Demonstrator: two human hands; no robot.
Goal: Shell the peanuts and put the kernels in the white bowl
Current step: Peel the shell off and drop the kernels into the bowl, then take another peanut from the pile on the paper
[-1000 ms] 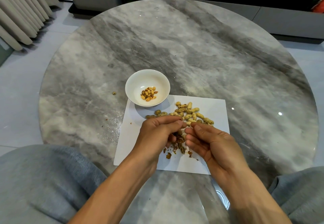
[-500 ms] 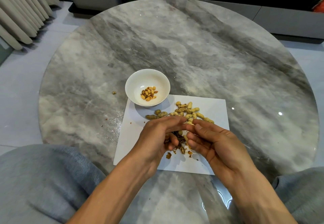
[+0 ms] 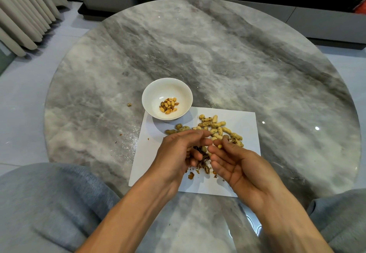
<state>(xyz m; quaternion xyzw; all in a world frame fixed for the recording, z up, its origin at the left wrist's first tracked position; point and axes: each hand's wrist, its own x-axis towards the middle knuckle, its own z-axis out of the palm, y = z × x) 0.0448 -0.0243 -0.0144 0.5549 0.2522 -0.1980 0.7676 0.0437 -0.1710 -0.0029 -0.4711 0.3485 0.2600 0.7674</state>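
Head view: both hands over white paper sheet (image 3: 245, 122)
Right hand (image 3: 235, 165): pinches pale peanut kernel (image 3: 219, 146) at thumb tip
Left hand (image 3: 178, 150): fingers loosely curled, contents hidden
Small white bowl (image 3: 156, 92): beyond left hand, kernels inside
Unshelled tan peanuts (image 3: 215, 124): just beyond pinch
Brown shell scraps (image 3: 202, 163): beneath hands

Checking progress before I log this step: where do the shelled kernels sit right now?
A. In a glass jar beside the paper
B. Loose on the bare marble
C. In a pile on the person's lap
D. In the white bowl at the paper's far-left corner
D: a small heap of kernels lies in the bottom of the white bowl, which rests on the far-left corner of the paper.
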